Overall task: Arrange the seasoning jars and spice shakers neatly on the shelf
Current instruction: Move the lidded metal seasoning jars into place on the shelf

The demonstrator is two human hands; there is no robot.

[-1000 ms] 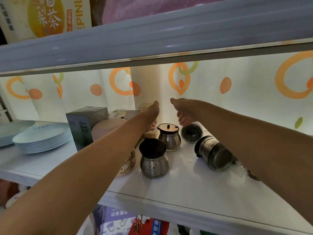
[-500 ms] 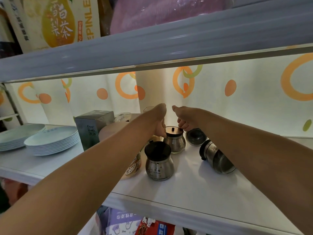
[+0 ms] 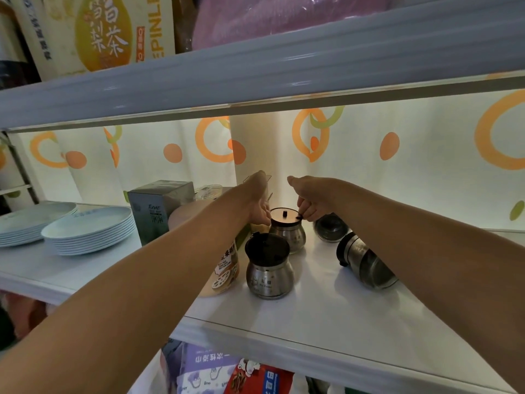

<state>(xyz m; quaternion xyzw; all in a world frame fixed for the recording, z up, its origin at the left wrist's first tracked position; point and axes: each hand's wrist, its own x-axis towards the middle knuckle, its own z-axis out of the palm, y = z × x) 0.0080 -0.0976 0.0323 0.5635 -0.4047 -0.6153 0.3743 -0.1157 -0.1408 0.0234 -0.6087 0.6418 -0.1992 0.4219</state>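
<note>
1. Right grip: my right hand (image 3: 312, 207) pinches the right edge of the brown lid on the rear jar (image 3: 288, 237). This jar stands upright toward the back of the shelf (image 3: 312, 314).
2. Left grip: my left hand (image 3: 257, 206) is curled at the lid's left side. I cannot tell whether it grasps the jar, something behind it, or nothing.
3. Layout: the front jar (image 3: 268, 270) stands upright just in front of the rear jar. The far tipped jar (image 3: 331, 231) and the near tipped jar (image 3: 366, 264) lie on their sides to the right.
4. Hazard, lid hold: a pinch on the lid alone probably does not secure the body. If I lift from here, the lid may come off and the jar drop or spill.
5. Hazard, crowding: my left forearm passes over the labelled bottle (image 3: 225, 268) and close to the front jar. A careless pull back could topple either.
6. Hazard, rolling: the tipped jars are round. A bump from my right forearm could roll them toward the shelf edge.
</note>
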